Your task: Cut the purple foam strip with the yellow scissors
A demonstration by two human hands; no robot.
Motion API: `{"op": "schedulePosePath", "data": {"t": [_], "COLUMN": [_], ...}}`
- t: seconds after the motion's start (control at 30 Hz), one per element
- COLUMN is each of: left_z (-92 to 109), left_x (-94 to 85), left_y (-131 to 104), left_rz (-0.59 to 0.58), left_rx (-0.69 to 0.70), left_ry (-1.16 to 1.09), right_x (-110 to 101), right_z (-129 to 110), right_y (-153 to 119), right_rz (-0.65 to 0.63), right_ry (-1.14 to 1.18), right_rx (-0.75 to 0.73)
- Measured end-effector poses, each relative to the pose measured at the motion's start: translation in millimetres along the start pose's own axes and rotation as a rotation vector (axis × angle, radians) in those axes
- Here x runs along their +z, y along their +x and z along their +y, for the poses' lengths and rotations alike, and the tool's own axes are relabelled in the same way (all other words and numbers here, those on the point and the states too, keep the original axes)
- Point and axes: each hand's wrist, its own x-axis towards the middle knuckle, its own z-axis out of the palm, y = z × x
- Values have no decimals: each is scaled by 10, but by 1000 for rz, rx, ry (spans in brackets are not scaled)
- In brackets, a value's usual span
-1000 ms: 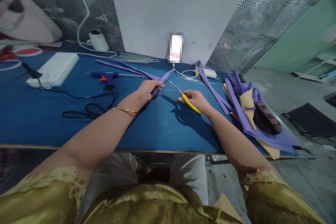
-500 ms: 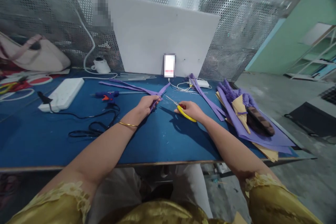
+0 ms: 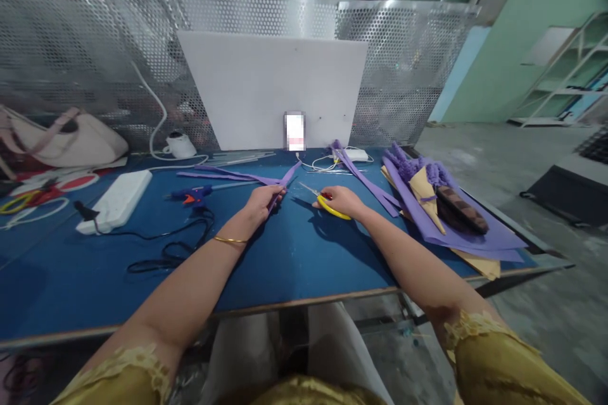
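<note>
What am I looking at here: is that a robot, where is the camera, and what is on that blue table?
There is no robot: these are a person's bare hands, seen from a camera on their head, looking forward and down. The left hand pinches purple strips; the right hand holds yellow-handled scissors, their blades apart from the strips. On the blue table, a glue gun and a white power strip lie to the left. To the right, purple sheets lie under a brown checkered case.
</note>
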Motion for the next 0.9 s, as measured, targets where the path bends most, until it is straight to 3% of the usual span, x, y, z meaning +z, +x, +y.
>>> {"op": "schedulePosePath", "data": {"t": [0.63, 0.9], "left_z": [-23, -81], "left_x": [113, 137], "left_y": [49, -42], "left_rz": [20, -3], "left_rx": [-5, 65], "left_ry": [12, 25], "right_x": [65, 100], "right_z": [43, 30], "right_y": [-4, -31], "right_rz": [8, 52], "right_ry": [-106, -109], "right_rx": [76, 107]}}
